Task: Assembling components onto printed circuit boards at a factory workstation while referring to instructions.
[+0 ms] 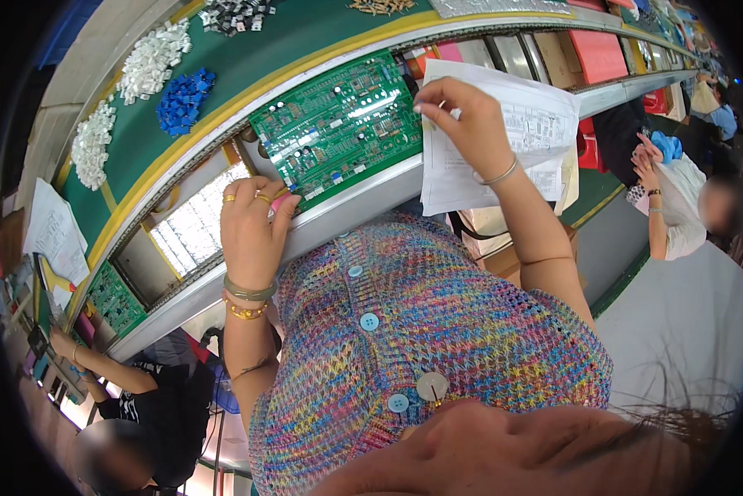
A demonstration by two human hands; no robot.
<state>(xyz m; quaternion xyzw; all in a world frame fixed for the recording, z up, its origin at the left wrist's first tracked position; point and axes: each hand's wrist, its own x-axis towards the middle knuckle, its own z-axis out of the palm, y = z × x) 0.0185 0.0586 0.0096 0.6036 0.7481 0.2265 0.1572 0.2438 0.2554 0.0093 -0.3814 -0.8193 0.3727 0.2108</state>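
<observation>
A green circuit board (pixel 338 124) carrying many small parts lies across the rails of the line in front of me. At its near left corner is my left hand (pixel 254 221), fingers curled together, with a bit of pink and white showing by the thumb. What that hand holds is mostly hidden. My right hand (pixel 470 124) is beside the board's right edge, index finger and thumb brought together in a pinch. A small white piece shows among its fingers, too small to name. Under that hand hang printed paper sheets (pixel 528 124).
Beyond the rail, a green surface (pixel 255 62) bears piles of white connectors (pixel 154 62), blue parts (pixel 185 101) and black parts (pixel 235 12). Another circuit board (pixel 113 299) lies further left. Co-workers sit on either side, one person's arm (pixel 115 369) at left, another's hands (pixel 646 157) at right.
</observation>
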